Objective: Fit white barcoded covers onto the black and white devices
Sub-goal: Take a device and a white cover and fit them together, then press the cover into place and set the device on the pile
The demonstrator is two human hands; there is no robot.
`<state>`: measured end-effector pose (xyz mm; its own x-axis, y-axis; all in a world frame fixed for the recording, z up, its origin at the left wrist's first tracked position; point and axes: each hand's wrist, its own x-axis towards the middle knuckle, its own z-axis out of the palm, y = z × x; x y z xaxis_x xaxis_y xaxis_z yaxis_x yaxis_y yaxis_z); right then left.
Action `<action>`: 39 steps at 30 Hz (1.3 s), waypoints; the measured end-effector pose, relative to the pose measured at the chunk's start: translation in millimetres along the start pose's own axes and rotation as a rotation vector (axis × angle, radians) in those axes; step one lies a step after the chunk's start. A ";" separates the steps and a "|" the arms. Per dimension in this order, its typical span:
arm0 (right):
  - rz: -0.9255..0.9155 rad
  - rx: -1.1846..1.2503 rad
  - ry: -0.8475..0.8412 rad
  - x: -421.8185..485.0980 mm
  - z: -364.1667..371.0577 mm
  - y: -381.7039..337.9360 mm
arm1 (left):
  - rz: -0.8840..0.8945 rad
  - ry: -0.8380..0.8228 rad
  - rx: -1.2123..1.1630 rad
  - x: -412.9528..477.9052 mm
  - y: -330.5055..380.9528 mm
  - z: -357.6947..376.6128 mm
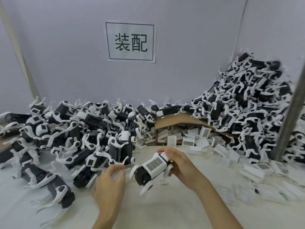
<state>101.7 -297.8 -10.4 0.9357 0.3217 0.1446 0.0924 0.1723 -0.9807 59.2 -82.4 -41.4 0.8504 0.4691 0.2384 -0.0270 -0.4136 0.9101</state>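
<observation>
Setting: white work surface (pixel 165 210) against a pale lilac wall (pixel 66 66), which bears a paper sign with two printed characters (pixel 131 42).
Right hand: right hand (pixel 179 164) grips one end of a black and white dog-shaped plastic device (pixel 145 175), with its fingers curled over that end. It holds the device tilted above the surface, dark end toward the lower left.
Cover: white rectangular cover with a barcode label (pixel 154 163) lies on the device's upper face. Whether it is fully seated cannot be told.
Left hand: left hand (pixel 109 180) hangs just left of the device and apart from it, fingers loosely curved and spread, holding nothing.
Hard to see: the left hand and the device's white legs are motion-blurred. The right fingertips are hidden behind the device.
Left side: heap of black and white devices (pixel 74 129) reaches close to the left hand and runs off the left edge.
Behind: brown cardboard box (pixel 173 119) holds loose white barcoded covers (pixel 189 141), which spill onto the surface.
Right side: taller heap of devices (pixel 247 104) leans on the wall, partly behind a grey upright post (pixel 290 113). More scattered white covers (pixel 257 169) lie below it.
Open room: bare surface lies between the forearms down to the lower edge, which cuts both forearms off.
</observation>
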 end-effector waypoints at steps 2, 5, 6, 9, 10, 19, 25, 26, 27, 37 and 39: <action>0.058 -0.013 -0.066 -0.3 -8.5 -8.2 | -0.042 -0.074 0.130 -0.2 0.5 0.9; 0.198 -0.194 -0.247 0.2 -21.3 -33.2 | -0.049 -0.162 0.244 -4.0 3.5 4.0; 0.213 -0.291 -0.301 2.3 -24.6 -44.6 | -0.041 -0.172 0.267 -4.6 4.4 4.0; 0.133 -0.385 -0.273 15.7 -34.0 -94.5 | -0.048 -0.199 0.270 -3.4 5.6 2.6; 0.045 -0.267 -0.184 22.3 -41.2 -117.2 | -0.058 -0.203 0.277 -3.6 6.1 2.6; -0.215 -0.018 0.619 89.5 -89.6 -237.0 | -0.102 -0.231 0.257 -2.6 10.9 4.8; -0.032 -0.691 0.712 51.8 -66.6 -77.3 | -0.082 -0.205 0.232 -2.6 6.2 4.5; 0.022 -0.761 0.797 41.5 -64.0 -47.8 | -0.077 -0.196 0.222 -2.3 5.1 5.3; 0.081 -0.799 0.858 32.3 -60.3 -21.4 | -0.072 -0.188 0.212 -1.9 3.4 6.3; 0.069 -1.139 0.387 12.5 -17.2 53.5 | -0.053 -0.137 0.071 4.3 -8.8 12.4; 0.049 -1.160 0.359 11.3 -18.3 55.9 | -0.041 -0.135 0.076 4.3 -10.6 12.9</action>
<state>123.8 -301.6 -66.0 0.9708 -0.0028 0.2399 0.1325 -0.8273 -0.5460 69.9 -86.0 -54.4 0.9128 0.3801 0.1494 0.0449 -0.4568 0.8884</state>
